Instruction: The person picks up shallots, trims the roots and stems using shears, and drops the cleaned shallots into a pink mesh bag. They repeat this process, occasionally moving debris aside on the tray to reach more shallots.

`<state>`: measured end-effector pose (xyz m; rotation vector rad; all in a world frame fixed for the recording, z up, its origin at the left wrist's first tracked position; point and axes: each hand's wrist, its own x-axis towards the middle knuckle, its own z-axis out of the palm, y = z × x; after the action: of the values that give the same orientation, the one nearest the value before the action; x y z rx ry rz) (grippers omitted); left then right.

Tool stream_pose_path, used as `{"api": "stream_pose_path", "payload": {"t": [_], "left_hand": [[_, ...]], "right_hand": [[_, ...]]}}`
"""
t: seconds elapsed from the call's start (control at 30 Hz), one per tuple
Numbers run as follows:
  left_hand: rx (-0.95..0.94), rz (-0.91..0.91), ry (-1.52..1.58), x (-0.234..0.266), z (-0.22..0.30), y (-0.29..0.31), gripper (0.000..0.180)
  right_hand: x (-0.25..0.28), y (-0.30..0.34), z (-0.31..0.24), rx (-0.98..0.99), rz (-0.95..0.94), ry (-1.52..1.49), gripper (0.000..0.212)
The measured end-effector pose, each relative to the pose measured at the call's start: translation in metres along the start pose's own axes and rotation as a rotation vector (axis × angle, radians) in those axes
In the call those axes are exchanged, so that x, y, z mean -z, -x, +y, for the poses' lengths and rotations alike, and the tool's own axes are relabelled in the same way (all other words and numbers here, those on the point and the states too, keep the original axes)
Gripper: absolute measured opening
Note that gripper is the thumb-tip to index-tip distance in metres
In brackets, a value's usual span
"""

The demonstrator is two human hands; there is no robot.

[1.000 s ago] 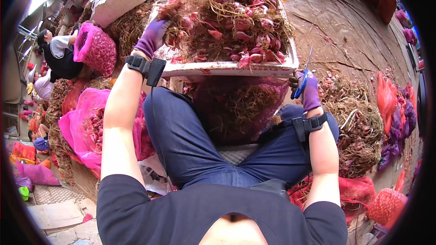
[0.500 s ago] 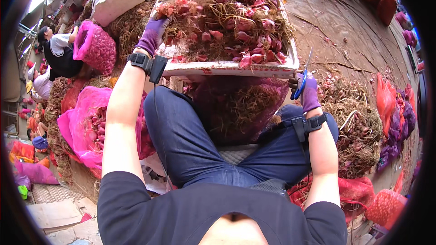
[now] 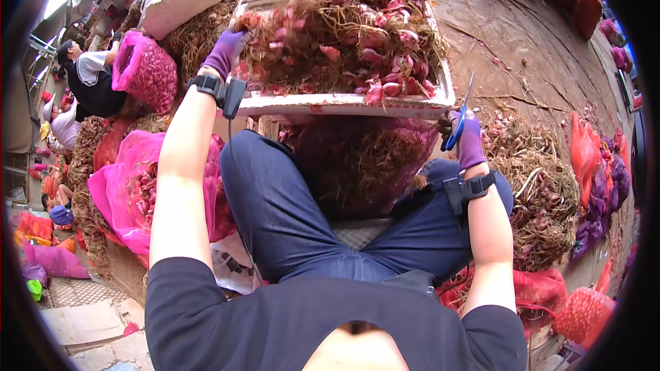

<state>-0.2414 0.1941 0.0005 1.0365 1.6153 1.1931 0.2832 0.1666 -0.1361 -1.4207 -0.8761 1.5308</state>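
A white foam tray (image 3: 344, 104) in front of me is heaped with reddish shallots (image 3: 375, 51) and their dry roots and stalks. My left hand (image 3: 228, 51), in a purple glove, is at the tray's left side. Its fingers look curled in beside the shallots there; their tips and anything between them are hidden. By the tray's near right corner, my right hand (image 3: 469, 139), gloved too, is closed around blue-handled scissors (image 3: 454, 133). The blades point upward, away from the tray's contents.
Below the tray, a dark pink mesh bag (image 3: 364, 158) of dry stalks lies between my legs. A bright pink mesh bag (image 3: 120, 172) with shallots is at left; a stalk heap (image 3: 536, 199) lies right. A person (image 3: 93, 72) sits far left by a full mesh bag (image 3: 148, 72).
My left hand has drawn back slightly left and toward me, and shallots near it are blurred and shifted. My right hand and the scissors have hardly moved.
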Motion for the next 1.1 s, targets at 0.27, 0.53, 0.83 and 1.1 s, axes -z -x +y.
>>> {"api": "stream_pose_path", "payload": {"t": [0.27,0.53,0.83,1.1], "left_hand": [[-0.202,-0.202,0.493,0.015,0.039,0.001,0.031],[-0.118,-0.557,0.872,0.007,0.036,0.009,0.028],[-0.097,-0.594,0.853,-0.025,0.051,0.016,0.028],[-0.127,-0.590,0.835,-0.117,0.047,0.038,0.022]], "right_hand": [[-0.005,0.010,-0.011,0.023,0.017,0.022,0.008],[-0.008,0.010,-0.013,0.160,0.201,0.043,0.017],[-0.036,0.036,-0.073,0.743,0.192,0.222,0.033],[-0.180,0.047,-0.140,0.650,-0.310,0.265,0.039]]}}
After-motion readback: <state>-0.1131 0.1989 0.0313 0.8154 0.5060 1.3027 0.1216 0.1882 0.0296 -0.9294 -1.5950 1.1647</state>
